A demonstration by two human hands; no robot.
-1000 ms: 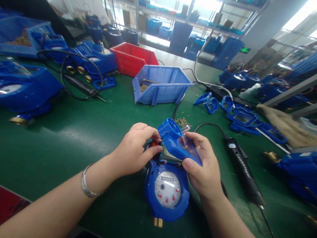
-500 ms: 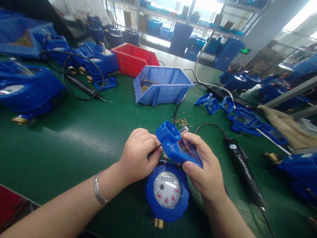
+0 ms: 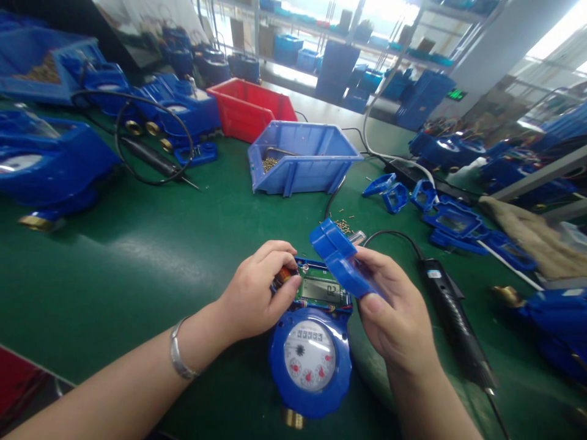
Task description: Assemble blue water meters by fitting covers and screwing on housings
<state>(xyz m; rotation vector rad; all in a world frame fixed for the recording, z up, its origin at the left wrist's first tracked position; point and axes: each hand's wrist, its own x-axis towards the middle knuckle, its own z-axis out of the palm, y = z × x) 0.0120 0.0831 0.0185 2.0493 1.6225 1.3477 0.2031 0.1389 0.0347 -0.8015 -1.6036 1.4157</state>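
Observation:
A blue water meter (image 3: 310, 360) with a white dial lies on the green mat (image 3: 137, 256) in front of me. Above the dial its green circuit board with a small display (image 3: 322, 289) is uncovered. My right hand (image 3: 397, 318) grips a blue plastic cover (image 3: 342, 260), lifted and tilted to the right of the board. My left hand (image 3: 257, 290) rests at the board's left edge, fingers curled and pinched on a small orange part (image 3: 282, 275) there. A silver bracelet (image 3: 178, 357) circles my left wrist.
A black electric screwdriver (image 3: 452, 321) with its cord lies to the right. Loose brass screws (image 3: 342, 226) lie behind the meter. A light-blue bin (image 3: 300, 156), a red bin (image 3: 245, 107), more blue meters (image 3: 50, 162) and loose blue covers (image 3: 452, 220) surround the area.
My right hand has swung the blue cover up and to the right, off the meter, exposing the circuit board and display. My left hand stayed at the board's left edge.

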